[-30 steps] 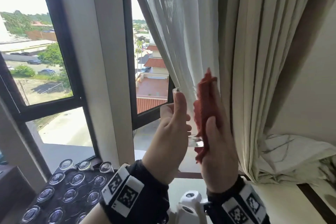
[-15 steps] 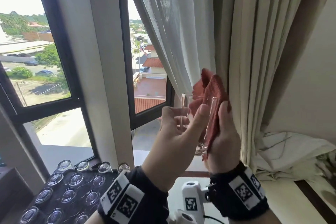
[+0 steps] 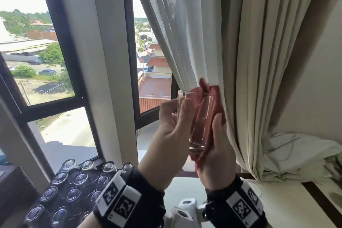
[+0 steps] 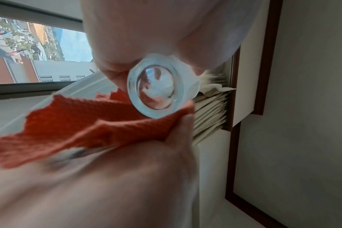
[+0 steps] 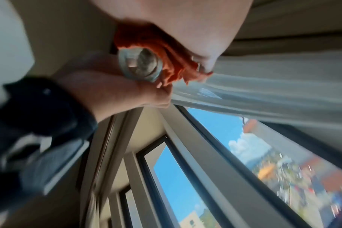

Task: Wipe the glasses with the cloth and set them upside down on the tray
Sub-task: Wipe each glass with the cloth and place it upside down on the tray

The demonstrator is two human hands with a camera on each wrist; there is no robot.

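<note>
The glass [image 3: 194, 120] has turned mouth-up since a second ago, at center frame. The left hand [image 3: 169, 140] grips it; the right hand [image 3: 215, 155] holds the red cloth [image 3: 212, 109] against its side.

Daylight is pouring in through the window [image 3: 46, 61], blowing out the sky to white in the head view — the curtain [image 3: 240, 61] is glowing softly. Frame lines are bowing at the edges. The wrist views are smearing with motion blur; the near hands are sitting out of focus, and the glass [image 4: 162, 86] is catching pale glare.
</note>
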